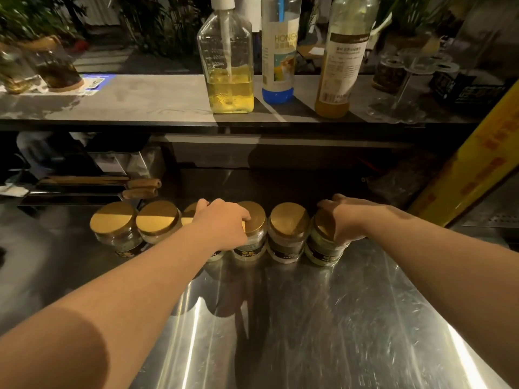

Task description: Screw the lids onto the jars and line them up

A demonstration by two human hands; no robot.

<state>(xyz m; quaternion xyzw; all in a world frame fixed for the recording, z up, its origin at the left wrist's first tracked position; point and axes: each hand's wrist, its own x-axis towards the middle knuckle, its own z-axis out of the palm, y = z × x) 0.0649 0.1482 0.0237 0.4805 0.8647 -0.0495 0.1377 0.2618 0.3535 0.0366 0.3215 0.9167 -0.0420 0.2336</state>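
Six gold-lidded glass jars (pixel 288 234) stand in a row at 12 o'clock on the steel tabletop (pixel 309 318), the left hand (pixel 222 223) cupped over the third and the right hand (pixel 344 217) clamped on the sixth; slick, breakable glass, likely best gripped around lid and shoulder.

A scratched steel counter (pixel 323 318) gleams under warm light below a grey shelf (pixel 140 99) holding three bottles (pixel 229 66), with dark foliage (pixel 157 21) and a yellow post (pixel 474 161) beyond.
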